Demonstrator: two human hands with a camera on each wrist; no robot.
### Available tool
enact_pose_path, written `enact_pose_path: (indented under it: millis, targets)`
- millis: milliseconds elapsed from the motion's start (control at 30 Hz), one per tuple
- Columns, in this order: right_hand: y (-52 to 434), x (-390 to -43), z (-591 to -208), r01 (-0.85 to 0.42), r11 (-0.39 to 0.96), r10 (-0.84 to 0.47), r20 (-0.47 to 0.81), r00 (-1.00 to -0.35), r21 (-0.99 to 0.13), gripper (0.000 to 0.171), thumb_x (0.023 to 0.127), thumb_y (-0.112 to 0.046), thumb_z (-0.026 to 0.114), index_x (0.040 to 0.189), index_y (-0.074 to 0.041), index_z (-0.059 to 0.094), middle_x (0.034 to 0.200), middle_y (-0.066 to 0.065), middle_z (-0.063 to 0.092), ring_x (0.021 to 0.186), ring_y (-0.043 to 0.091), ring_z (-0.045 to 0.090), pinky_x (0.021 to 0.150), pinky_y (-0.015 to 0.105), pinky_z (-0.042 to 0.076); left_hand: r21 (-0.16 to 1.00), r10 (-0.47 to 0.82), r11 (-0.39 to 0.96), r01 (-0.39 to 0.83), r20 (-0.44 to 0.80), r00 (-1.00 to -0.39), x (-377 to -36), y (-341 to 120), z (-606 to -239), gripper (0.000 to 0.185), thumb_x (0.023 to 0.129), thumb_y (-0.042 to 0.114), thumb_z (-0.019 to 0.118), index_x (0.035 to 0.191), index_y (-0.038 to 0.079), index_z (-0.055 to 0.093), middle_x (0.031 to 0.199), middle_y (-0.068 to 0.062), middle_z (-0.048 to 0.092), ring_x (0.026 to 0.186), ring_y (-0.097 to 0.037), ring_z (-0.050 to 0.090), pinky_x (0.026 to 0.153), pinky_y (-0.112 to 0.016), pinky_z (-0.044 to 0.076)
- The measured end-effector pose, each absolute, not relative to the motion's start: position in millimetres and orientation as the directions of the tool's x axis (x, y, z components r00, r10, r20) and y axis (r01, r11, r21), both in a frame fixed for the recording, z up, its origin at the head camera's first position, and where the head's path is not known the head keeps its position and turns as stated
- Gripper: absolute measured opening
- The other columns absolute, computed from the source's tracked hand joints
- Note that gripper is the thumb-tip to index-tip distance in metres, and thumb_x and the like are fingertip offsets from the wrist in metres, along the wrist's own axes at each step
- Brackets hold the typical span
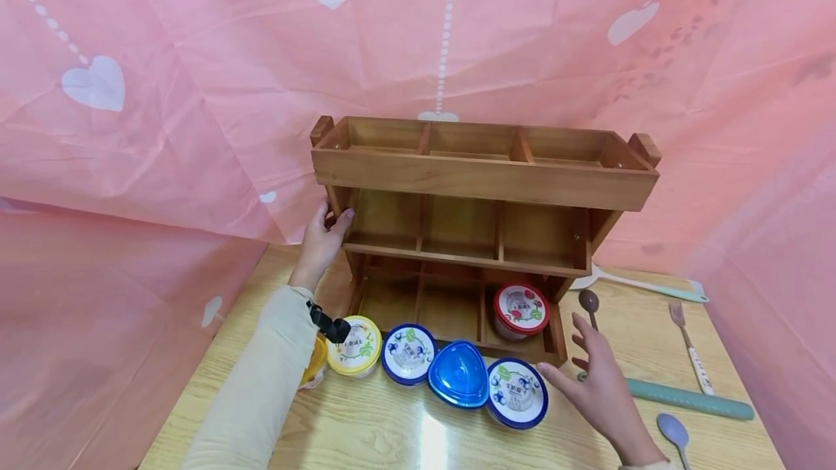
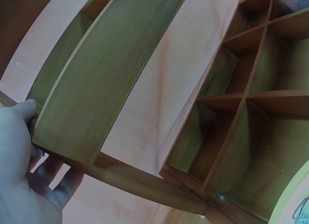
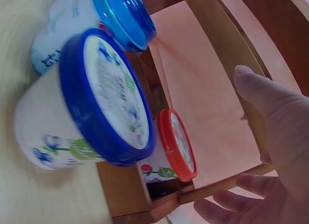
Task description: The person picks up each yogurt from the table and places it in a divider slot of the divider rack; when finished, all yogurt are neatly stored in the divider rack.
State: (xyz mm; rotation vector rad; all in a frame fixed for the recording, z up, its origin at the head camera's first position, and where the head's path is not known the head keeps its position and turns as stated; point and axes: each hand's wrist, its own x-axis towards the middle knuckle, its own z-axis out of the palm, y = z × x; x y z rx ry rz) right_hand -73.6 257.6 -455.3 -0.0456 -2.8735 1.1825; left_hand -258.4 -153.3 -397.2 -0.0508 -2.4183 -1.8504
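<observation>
A three-tier wooden rack point(image 1: 483, 178) with divided compartments stands at the back of the table. My left hand point(image 1: 320, 241) grips its left side at the middle tier, thumb in front, as the left wrist view also shows. A red-lidded tub point(image 1: 521, 308) sits in the right compartment of the bottom tier. My right hand point(image 1: 599, 386) holds nothing; its fingers are spread beside a blue-lidded tub point(image 1: 518, 394). Leftward in a row stand a container with a blue triangular lid point(image 1: 459, 374), another blue-lidded tub point(image 1: 409, 354), a yellow-lidded tub point(image 1: 355, 345) and a partly hidden orange-yellow container point(image 1: 315, 365).
To the right of the rack lie a brown spoon point(image 1: 589, 302), a white utensil with a pale green handle end point(image 1: 653, 285), a fork point(image 1: 691, 350), a green rod point(image 1: 686, 396) and a grey-purple spoon point(image 1: 673, 428). A pink curtain point(image 1: 196, 129) surrounds the table.
</observation>
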Motion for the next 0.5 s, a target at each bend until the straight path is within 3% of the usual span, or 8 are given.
enact_pose_path:
  millis: [133, 500]
  targets:
    - [255.2, -58.7, -459.3, 0.060, 0.720, 0.049, -0.035, -0.998, -0.692, 0.102, 0.083, -0.041, 0.078, 0.153, 0.003, 0.019, 0.151, 0.033, 0.030, 0.129, 0.055, 0.042, 0.093, 0.058, 0.051, 0.967, -0.028, 0.244, 0.079, 0.088, -0.996, -257.2, -152.0, -393.5, 0.053, 0.103, 0.023, 0.052, 0.152, 0.014, 0.034, 0.152, -0.017, 0.041, 0.136, -0.039, 0.045, 0.111, -0.053, 0.040]
    - [243.9, -40.0, -485.3, 0.183, 0.671, 0.065, -0.189, -0.980, -0.718, 0.109, 0.081, -0.043, 0.079, 0.155, 0.003, 0.013, 0.151, 0.033, 0.024, 0.132, 0.054, 0.036, 0.099, 0.060, 0.047, 0.961, -0.038, 0.255, 0.106, 0.120, -0.992, -267.7, -156.1, -413.2, 0.053, 0.101, 0.034, 0.054, 0.150, 0.021, 0.037, 0.150, -0.010, 0.044, 0.134, -0.034, 0.048, 0.109, -0.052, 0.043]
